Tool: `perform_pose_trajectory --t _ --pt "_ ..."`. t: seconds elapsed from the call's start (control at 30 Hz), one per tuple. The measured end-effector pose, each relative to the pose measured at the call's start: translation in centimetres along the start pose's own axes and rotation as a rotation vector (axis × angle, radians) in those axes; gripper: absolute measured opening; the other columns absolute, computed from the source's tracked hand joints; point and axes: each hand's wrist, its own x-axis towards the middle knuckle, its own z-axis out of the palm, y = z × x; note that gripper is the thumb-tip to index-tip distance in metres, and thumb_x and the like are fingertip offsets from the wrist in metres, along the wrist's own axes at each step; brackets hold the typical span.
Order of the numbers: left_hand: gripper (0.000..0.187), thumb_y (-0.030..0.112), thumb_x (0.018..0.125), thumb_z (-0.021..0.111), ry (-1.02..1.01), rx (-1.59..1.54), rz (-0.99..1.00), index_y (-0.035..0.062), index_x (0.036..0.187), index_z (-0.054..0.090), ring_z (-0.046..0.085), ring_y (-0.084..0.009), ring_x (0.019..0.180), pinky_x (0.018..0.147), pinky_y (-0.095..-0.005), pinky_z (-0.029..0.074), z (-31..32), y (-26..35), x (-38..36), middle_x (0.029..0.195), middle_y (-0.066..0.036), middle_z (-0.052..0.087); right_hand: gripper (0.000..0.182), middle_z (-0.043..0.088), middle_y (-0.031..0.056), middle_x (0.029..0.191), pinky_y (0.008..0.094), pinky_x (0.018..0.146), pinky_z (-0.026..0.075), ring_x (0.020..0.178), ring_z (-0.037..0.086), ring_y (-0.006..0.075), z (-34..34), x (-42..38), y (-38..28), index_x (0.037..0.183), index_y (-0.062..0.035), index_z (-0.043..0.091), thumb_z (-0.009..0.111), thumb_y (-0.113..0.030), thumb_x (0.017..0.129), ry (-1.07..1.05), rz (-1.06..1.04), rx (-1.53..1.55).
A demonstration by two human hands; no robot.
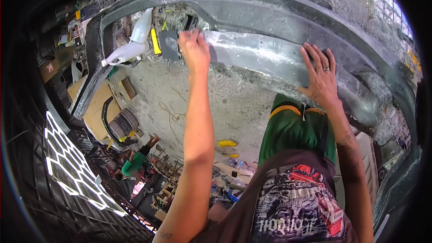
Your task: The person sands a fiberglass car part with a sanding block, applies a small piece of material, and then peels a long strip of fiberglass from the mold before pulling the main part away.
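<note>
My left hand (195, 51) is closed, fingers curled, at the left end of a long smooth grey panel (256, 50); what it may hold is hidden. A dark grey sheet (169, 45) lies just left of it, and a black object (190, 22) sits just above its fingers. Further left are a yellow-handled tool (155, 42) and a whitish plastic bottle (126, 53). My right hand (322, 74), with a ring on one finger, lies spread palm down on the right part of the panel, holding nothing.
A large curved grey frame (270, 5) arches around the panel. Below is a concrete floor (155, 78) with yellow objects (227, 143) and scattered tools. At lower left another person (133, 163) in a green top is near cluttered shelves. Hexagonal lights (76, 162) glow at the left.
</note>
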Motion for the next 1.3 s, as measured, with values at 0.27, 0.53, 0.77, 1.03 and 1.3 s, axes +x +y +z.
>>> perform_pose_trajectory --t 0.27,0.53,0.77,1.03,1.3 --pt "0.019 0.009 0.092 0.076 0.05 -0.198 0.003 -0.0048 0.104 0.078 0.064 -0.0336 0.082 0.074 -0.0425 0.051 2.7 -3.9 2.3 0.092 -0.019 0.066 0.131 0.034 0.0022 0.168 0.0539 0.133 0.014 0.154 0.033 0.0245 0.1 0.1 -0.1 0.167 -0.0163 0.027 0.097 -0.035 0.058 -0.011 0.013 -0.011" --pt "0.02 0.005 0.093 0.074 -0.091 -0.066 -0.098 -0.0053 0.109 0.077 0.063 -0.0374 0.094 0.081 -0.0452 0.052 -2.3 0.0 -1.8 0.102 -0.021 0.062 0.13 0.033 0.0018 0.169 0.053 0.133 0.014 0.155 0.033 0.0237 -0.1 0.3 0.3 0.167 -0.0172 0.027 0.097 -0.036 0.059 -0.062 0.036 0.015" --pt "0.017 0.002 0.093 0.072 -0.095 -0.022 -0.05 -0.0053 0.108 0.075 0.06 -0.0366 0.096 0.081 -0.0465 0.05 -2.6 0.9 -3.2 0.103 -0.021 0.062 0.13 0.035 0.0032 0.168 0.0537 0.132 0.016 0.155 0.034 0.0245 -0.3 0.5 0.1 0.166 -0.0147 0.03 0.096 -0.032 0.056 -0.039 0.022 0.008" --pt "0.019 0.007 0.094 0.072 -0.074 0.013 -0.036 -0.0055 0.107 0.077 0.062 -0.0371 0.092 0.081 -0.0468 0.051 -2.4 1.6 -2.2 0.101 -0.021 0.062 0.132 0.034 0.0031 0.168 0.0539 0.132 0.015 0.155 0.034 0.0247 -0.6 0.4 0.2 0.166 -0.0137 0.029 0.097 -0.036 0.055 -0.032 0.011 0.011" --pt "0.017 0.006 0.092 0.075 0.005 -0.107 -0.127 -0.006 0.104 0.076 0.064 -0.0352 0.084 0.076 -0.045 0.053 -1.4 -7.0 2.0 0.099 -0.021 0.063 0.131 0.033 0.0018 0.169 0.0534 0.133 0.014 0.155 0.032 0.0241 -0.3 0.3 0.3 0.167 -0.0165 0.027 0.097 -0.035 0.058 0.001 0.004 -0.001"
